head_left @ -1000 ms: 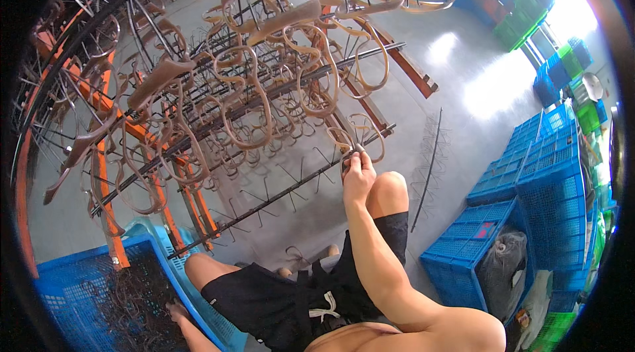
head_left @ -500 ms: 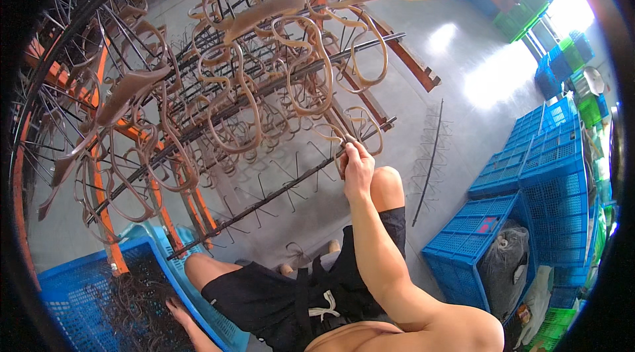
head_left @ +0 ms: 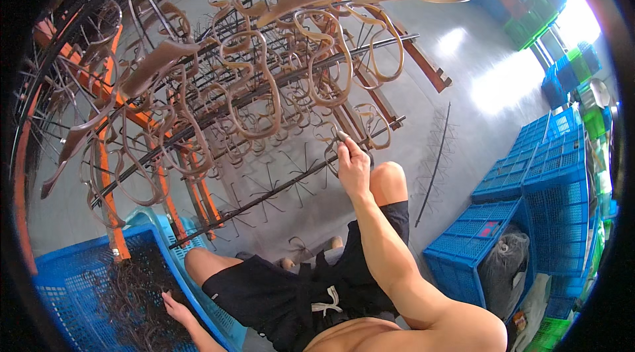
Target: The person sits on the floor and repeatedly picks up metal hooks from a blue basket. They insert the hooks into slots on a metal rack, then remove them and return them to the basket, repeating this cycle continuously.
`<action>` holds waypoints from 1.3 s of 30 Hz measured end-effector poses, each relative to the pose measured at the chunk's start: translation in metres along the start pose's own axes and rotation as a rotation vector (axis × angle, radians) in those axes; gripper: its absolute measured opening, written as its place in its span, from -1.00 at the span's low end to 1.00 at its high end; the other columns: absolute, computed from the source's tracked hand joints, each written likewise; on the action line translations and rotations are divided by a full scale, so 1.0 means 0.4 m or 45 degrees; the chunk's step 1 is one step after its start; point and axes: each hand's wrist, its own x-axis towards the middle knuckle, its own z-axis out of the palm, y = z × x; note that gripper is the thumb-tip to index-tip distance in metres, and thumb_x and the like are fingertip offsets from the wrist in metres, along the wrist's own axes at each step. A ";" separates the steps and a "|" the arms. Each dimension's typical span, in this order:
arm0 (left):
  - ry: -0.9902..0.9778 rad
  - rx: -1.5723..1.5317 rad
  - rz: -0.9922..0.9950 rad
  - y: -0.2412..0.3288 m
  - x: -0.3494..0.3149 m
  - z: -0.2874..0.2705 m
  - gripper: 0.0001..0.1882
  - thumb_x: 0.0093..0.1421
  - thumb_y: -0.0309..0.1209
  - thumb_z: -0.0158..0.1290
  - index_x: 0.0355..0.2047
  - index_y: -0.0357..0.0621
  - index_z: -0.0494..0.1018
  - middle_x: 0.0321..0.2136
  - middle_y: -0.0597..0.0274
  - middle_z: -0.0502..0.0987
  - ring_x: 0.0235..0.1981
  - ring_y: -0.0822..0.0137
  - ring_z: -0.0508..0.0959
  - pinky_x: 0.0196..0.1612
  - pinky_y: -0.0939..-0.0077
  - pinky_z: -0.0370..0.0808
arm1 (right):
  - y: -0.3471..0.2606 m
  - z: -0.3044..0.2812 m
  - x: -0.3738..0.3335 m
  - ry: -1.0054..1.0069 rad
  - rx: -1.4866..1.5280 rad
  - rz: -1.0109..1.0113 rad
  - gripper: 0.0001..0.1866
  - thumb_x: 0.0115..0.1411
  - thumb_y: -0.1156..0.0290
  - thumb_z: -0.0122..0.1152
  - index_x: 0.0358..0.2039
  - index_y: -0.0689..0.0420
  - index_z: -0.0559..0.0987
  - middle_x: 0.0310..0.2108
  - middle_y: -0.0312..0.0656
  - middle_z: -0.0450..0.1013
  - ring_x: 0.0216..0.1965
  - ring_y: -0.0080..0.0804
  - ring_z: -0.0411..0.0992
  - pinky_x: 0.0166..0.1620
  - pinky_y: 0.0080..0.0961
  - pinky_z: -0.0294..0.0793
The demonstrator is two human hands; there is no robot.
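Observation:
My right hand (head_left: 354, 167) is closed near the right end of a black rod with wire hooks (head_left: 284, 186). Its fingertips meet at a brown looped piece (head_left: 325, 132); what exactly they pinch is too small to tell. Beyond it, another brown looped piece (head_left: 372, 128) hangs near the rod's end. My left hand (head_left: 177, 311) is inside a blue crate (head_left: 63, 263), over a heap of thin dark curved pieces (head_left: 135, 299). Its visible fingers are apart, with nothing clearly held.
Orange rack posts (head_left: 109, 200) carry several hooked rods crowded with brown loops (head_left: 254, 110) ahead. On the grey floor to the right lies another hooked rod (head_left: 433, 163). Stacked blue crates (head_left: 473, 223) stand at the right, one holding a dark plastic bag (head_left: 506, 263).
My right hand has shifted slightly left and up to the looped piece. The near rod's hooks now point at different angles. My left hand has moved a little within the crate.

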 end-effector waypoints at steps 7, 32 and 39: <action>-0.106 -0.445 -0.151 0.048 -0.025 -0.037 -0.54 0.29 -0.04 -0.20 -0.09 -0.19 0.36 -0.46 0.29 0.38 -0.45 0.43 0.37 -0.34 0.55 0.33 | 0.001 -0.014 0.019 0.075 -0.132 -0.046 -0.72 0.16 0.33 0.01 -0.18 0.18 0.53 -0.75 -0.29 0.25 -0.69 -0.63 0.21 -0.57 -0.56 0.24; -0.472 -0.103 0.622 0.309 -0.158 -0.193 -0.86 0.17 -0.55 -0.05 -0.30 -0.32 0.48 -0.62 0.22 0.47 -0.61 0.51 0.45 -0.53 0.65 0.38 | -0.344 0.392 -0.570 -1.306 0.244 -1.092 -0.41 -0.14 0.41 0.33 -0.03 0.10 0.40 -0.05 -0.03 0.27 -0.03 -0.02 0.28 0.07 -0.14 0.21; -0.985 -0.794 0.339 0.362 -0.224 -0.140 -0.56 0.12 -0.29 0.13 -0.04 -0.20 0.30 -0.45 0.20 0.46 -0.65 0.54 0.37 -0.59 0.74 0.33 | -0.294 0.255 -0.444 -1.847 0.436 -0.740 -0.81 0.12 0.37 0.17 -0.32 0.21 0.52 -0.45 -0.04 0.45 -0.41 -0.02 0.41 -0.31 -0.30 0.43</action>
